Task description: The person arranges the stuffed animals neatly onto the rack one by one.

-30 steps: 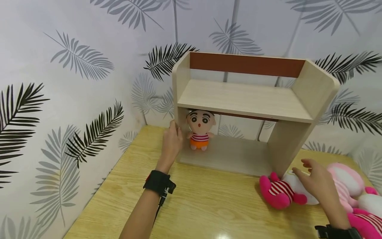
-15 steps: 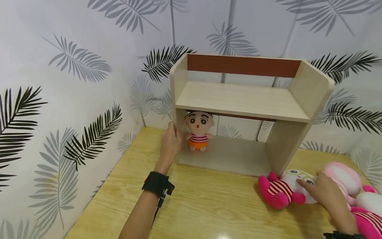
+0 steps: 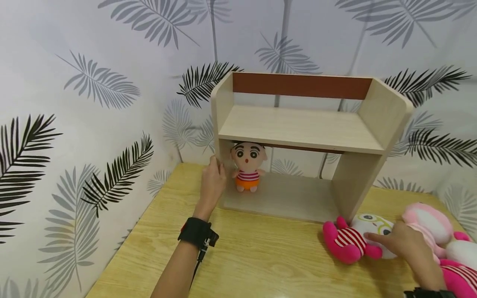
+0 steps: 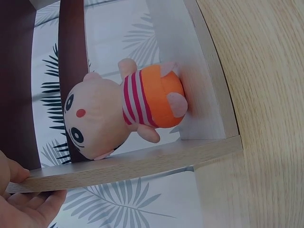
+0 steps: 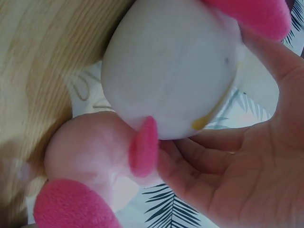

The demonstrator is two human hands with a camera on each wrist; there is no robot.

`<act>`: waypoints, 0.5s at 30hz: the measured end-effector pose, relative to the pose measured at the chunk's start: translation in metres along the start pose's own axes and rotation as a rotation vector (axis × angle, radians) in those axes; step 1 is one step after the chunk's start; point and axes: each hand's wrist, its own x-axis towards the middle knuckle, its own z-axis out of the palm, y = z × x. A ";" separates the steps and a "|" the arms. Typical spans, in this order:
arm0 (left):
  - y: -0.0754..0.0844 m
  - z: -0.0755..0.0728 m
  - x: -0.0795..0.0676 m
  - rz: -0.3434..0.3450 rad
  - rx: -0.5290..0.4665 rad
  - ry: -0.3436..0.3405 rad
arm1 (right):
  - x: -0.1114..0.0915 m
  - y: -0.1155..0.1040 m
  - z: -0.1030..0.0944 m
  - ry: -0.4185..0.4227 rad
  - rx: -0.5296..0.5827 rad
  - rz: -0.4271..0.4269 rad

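Observation:
My left hand (image 3: 213, 182) grips the front edge of the left side panel of a two-tier wooden desktop shelf (image 3: 298, 126). In the left wrist view, its thumb lies inside the panel (image 4: 142, 164) and its fingers outside. A boy plush doll (image 3: 247, 167) with a striped shirt and orange shorts sits upright in the lower compartment, beside that panel. At the right, my right hand (image 3: 408, 244) holds the white head of a pink plush doll (image 3: 350, 240) with striped clothes and yellow glasses. The doll lies on its back; in the right wrist view, thumb and fingers go round its head (image 5: 166, 61).
A light pink plush toy (image 3: 428, 221) and another pink-and-white plush toy (image 3: 460, 273) lie at the right, close to my right hand. The shelf stands on a wood-grain table (image 3: 261, 256). Leaf-patterned walls (image 3: 112, 62) rise behind and at the left.
My right hand has come down from above the pink plush doll onto its head and taken hold. The left hand stays on the shelf panel. The head view has shifted slightly.

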 end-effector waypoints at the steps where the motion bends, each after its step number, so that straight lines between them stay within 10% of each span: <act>1: 0.000 0.000 0.000 -0.001 -0.003 -0.001 | 0.000 0.000 0.001 0.006 0.000 -0.004; 15: 0.002 0.001 -0.001 -0.036 -0.002 -0.024 | -0.011 -0.007 0.007 0.168 0.114 -0.043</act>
